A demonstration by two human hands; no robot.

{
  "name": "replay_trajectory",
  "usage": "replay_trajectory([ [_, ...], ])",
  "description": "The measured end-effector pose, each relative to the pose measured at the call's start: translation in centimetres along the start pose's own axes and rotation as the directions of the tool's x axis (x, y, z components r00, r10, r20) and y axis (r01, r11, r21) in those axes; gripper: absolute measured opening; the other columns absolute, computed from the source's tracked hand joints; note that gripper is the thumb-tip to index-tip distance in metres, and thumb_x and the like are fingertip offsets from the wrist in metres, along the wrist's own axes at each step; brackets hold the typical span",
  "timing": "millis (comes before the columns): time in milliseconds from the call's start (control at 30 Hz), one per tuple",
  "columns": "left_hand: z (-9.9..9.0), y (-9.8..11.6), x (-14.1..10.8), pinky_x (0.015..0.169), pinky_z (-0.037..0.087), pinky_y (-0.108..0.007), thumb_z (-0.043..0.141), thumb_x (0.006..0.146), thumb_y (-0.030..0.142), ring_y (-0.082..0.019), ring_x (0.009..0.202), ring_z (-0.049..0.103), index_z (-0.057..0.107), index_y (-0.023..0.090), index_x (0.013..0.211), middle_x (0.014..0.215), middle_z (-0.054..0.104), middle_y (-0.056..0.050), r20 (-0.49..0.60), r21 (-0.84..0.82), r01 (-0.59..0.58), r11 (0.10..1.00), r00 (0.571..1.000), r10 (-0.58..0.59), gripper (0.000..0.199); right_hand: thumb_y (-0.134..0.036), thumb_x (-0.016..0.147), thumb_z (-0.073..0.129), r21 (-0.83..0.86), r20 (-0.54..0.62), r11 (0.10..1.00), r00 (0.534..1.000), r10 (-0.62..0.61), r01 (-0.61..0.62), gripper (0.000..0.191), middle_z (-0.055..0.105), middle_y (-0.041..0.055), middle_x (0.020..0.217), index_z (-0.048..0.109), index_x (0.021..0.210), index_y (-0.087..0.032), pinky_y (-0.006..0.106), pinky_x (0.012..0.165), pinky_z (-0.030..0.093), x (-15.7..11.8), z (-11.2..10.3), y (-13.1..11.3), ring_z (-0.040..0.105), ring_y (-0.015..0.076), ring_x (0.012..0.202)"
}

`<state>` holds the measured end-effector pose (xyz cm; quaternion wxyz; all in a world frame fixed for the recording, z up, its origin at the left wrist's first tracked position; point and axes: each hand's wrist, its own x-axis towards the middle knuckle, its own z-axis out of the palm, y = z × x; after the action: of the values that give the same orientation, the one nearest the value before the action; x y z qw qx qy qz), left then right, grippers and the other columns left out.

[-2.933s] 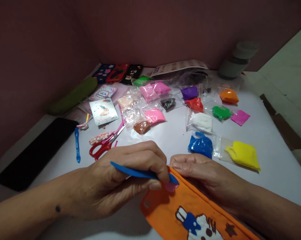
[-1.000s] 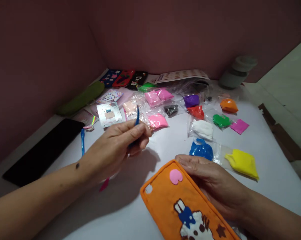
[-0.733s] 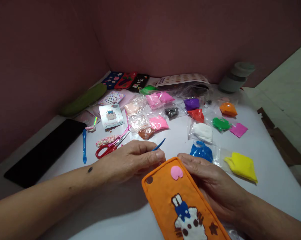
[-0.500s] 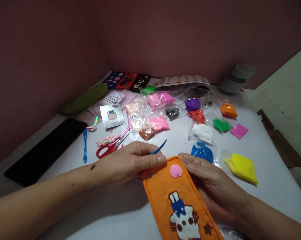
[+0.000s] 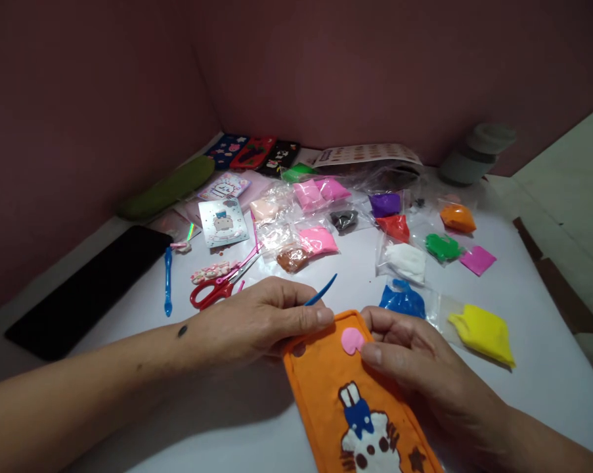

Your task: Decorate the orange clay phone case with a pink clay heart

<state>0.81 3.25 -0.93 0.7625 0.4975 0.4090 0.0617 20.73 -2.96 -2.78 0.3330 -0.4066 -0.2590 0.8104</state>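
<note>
An orange clay-covered panel (image 5: 326, 387) with a raised rim is held near the bottom centre. It bears a white cat figure (image 5: 377, 453) with a blue bow, a brown star (image 5: 417, 459) and a pink heart (image 5: 352, 341) by its top edge. My left hand (image 5: 281, 318) grips the top left corner, and a blue tool (image 5: 323, 291) pokes out from between its fingers. On the right edge is my right hand (image 5: 414, 355), its thumb touching the pink heart and its other fingers behind the panel.
Bags of coloured clay lie beyond my hands, among them blue (image 5: 403, 300), yellow (image 5: 483, 332) and white (image 5: 405, 261). Red-handled scissors (image 5: 210, 292), a blue stick (image 5: 168, 282) and a black slab (image 5: 89, 289) are at left. A jar (image 5: 476, 154) stands at the back right.
My right thumb has moved from the panel's top edge down onto the front, against the pink heart. The view has shifted slightly. My left hand keeps its grip.
</note>
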Motion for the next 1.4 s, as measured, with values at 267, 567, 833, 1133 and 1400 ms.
replay_trajectory([
  [267, 0.21, 0.4, -0.24, 0.048, 0.02, -0.02, 0.062, 0.084, 0.042, -0.006, 0.051, 0.03, 0.05, 0.016, 0.071, 0.059, 0.044, 0.006, 0.005, 0.03, 0.01, 0.999, 1.0, -0.01, 0.031, -0.04, 0.07, 0.078, -0.058, -0.106, 0.996, 0.993, 0.057, -0.063, 0.028, 0.063, 0.0006, 0.065, 0.063, 0.078, -0.018, 0.027, 0.06, 0.047, 0.09, -0.09, 0.32, 0.059, 0.0129, 0.056],
  [567, 0.36, 0.18, -0.16, 0.049, 0.02, -0.022, 0.062, 0.084, 0.041, -0.007, 0.052, 0.03, 0.05, 0.016, 0.071, 0.06, 0.044, 0.005, -0.004, 0.017, -0.001, 1.0, 1.0, 0.001, 0.03, -0.033, 0.075, 0.073, 0.074, -0.001, 0.997, 1.0, 0.02, -0.02, 0.019, 0.06, 0.0009, 0.065, 0.064, 0.075, -0.016, 0.027, 0.063, 0.045, 0.19, -0.6, 0.41, 0.055, 0.0118, 0.058],
  [833, 0.47, 0.12, -0.19, 0.047, 0.019, -0.021, 0.062, 0.084, 0.047, -0.007, 0.051, 0.031, 0.052, 0.016, 0.071, 0.059, 0.044, 0.005, -0.021, 0.032, -0.009, 0.999, 1.0, 0.009, 0.035, -0.03, 0.074, 0.073, 0.04, 0.03, 0.999, 0.999, 0.022, -0.023, 0.02, 0.062, 0.0016, 0.065, 0.069, 0.086, -0.015, 0.029, 0.065, 0.047, 0.07, -0.67, 0.47, 0.059, 0.0136, 0.059],
  [1133, 0.33, 0.06, -0.02, 0.047, 0.022, -0.019, 0.062, 0.083, 0.051, -0.006, 0.052, 0.032, 0.052, 0.015, 0.072, 0.06, 0.044, 0.005, -0.026, 0.035, 0.0, 0.999, 1.0, 0.001, 0.039, -0.032, 0.073, 0.074, 0.075, -0.031, 0.996, 0.999, -0.035, 0.037, 0.02, 0.058, 0.0004, 0.064, 0.073, 0.085, -0.016, 0.026, 0.069, 0.048, 0.33, -0.51, 0.4, 0.058, 0.015, 0.067],
  [1400, 0.42, -0.06, 0.08, 0.046, 0.022, -0.018, 0.063, 0.082, 0.052, -0.006, 0.051, 0.031, 0.051, 0.015, 0.071, 0.06, 0.043, 0.005, -0.035, 0.015, 0.002, 1.0, 0.999, -0.002, 0.041, -0.031, 0.075, 0.073, 0.045, 0.031, 0.999, 0.999, 0.023, -0.024, 0.026, 0.064, 0.0039, 0.07, 0.07, 0.093, -0.014, 0.028, 0.064, 0.048, 0.27, -0.66, 0.68, 0.061, 0.0148, 0.063],
])
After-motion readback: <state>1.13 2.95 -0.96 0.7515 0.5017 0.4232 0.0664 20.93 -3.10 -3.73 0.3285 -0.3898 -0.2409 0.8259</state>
